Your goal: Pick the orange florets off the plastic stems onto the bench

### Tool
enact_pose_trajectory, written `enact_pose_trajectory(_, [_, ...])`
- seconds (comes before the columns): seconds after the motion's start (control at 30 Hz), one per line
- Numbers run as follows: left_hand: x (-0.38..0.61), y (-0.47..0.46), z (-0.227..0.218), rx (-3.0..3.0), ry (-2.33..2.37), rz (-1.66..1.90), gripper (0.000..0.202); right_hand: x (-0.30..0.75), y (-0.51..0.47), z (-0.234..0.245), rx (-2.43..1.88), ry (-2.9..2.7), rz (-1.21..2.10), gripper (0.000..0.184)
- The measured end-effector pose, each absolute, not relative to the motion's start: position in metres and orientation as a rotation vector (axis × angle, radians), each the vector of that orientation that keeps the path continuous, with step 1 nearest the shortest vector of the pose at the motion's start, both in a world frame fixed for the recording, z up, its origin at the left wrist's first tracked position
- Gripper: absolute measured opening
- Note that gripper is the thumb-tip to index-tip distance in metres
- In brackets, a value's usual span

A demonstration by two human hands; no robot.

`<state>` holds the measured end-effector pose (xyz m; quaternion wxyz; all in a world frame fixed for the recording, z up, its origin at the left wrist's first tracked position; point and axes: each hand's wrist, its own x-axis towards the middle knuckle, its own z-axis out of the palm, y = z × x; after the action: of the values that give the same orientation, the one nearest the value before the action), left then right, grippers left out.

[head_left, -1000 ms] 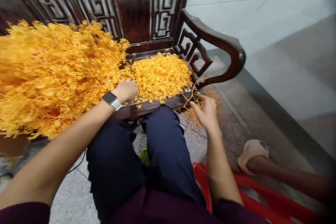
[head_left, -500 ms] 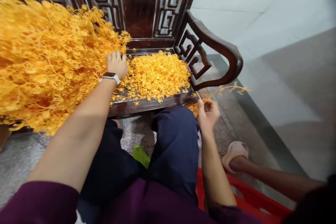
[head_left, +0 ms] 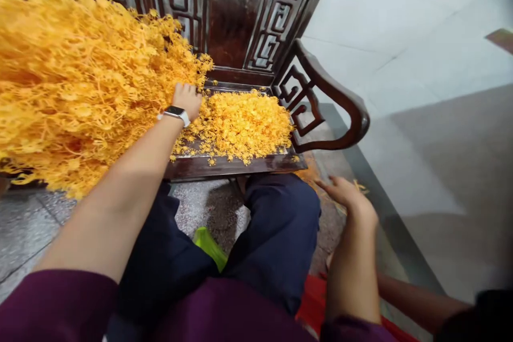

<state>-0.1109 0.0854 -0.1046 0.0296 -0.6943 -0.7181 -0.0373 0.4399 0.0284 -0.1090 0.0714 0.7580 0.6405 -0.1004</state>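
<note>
A large heap of orange-yellow, plastic-looking flower sprigs [head_left: 92, 75] fills the left of the dark wooden bench seat [head_left: 236, 166]. My left hand [head_left: 187, 100], with a watch on its wrist, is at the heap's right edge. Its fingers curl down there, and their tips are hidden. Just right of it lies a lower pile of loose small yellow flower heads [head_left: 250, 123]. My right hand [head_left: 348, 195] is off the bench's right end, over the floor, fingers stretched and apart. A yellow sprig [head_left: 360, 187] shows behind it, blurred and seemingly loose from the fingers.
A carved armrest [head_left: 340, 96] closes the bench's right end, near a pale wall [head_left: 404, 37]. Orange pieces [head_left: 310, 173] lie on the floor below it. Something bright green [head_left: 210, 246] is between my knees. Another person's limb [head_left: 420, 299] and something red [head_left: 312, 299] are at lower right.
My right hand has moved right and down and opened, letting go of the yellow stem it was pinching. My left hand stays at the heap's edge. The view has shifted slightly.
</note>
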Motion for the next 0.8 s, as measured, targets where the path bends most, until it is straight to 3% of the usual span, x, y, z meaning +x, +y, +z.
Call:
enact_pose_trajectory(0.07, [-0.124, 0.087, -0.098, -2.174, -2.182, -0.022, 0.049, 0.419, 0.04, -0.11, 2.265, 1.832, -0.383, 0.062])
enact_pose_trajectory(0.13, [-0.132, 0.09, -0.088, -2.18, -2.143, 0.102, 0.046, 0.402, 0.051, -0.114, 2.272, 1.767, -0.433, 0.067])
enact_pose_trajectory(0.23, [-0.131, 0.093, -0.077, -2.191, -2.125, 0.208, 0.041, 0.383, 0.065, -0.123, 2.273, 1.821, -0.451, 0.057])
enact_pose_trajectory(0.37, [-0.126, 0.094, -0.073, -2.194, -2.151, 0.256, 0.035, 0.369, 0.079, -0.143, 2.266, 2.027, -0.403, 0.055])
enact_pose_trajectory(0.53, [-0.131, 0.088, -0.069, -2.231, -2.208, 0.194, 0.036, 0.358, 0.088, -0.16, 2.183, 2.242, -0.423, 0.019])
enact_pose_trajectory(0.63, [-0.137, 0.086, -0.063, -2.21, -2.267, 0.149, 0.042, 0.347, 0.093, -0.149, 2.092, 2.411, -0.553, 0.009])
enact_pose_trajectory(0.7, [-0.141, 0.087, -0.061, -2.189, -2.31, 0.112, 0.04, 0.336, 0.101, -0.133, 2.038, 2.539, -0.647, 0.01])
enact_pose_trajectory(0.8, [-0.146, 0.089, -0.06, -2.182, -2.329, -0.012, 0.031, 0.314, 0.128, -0.103, 2.008, 2.721, -0.758, 0.026])
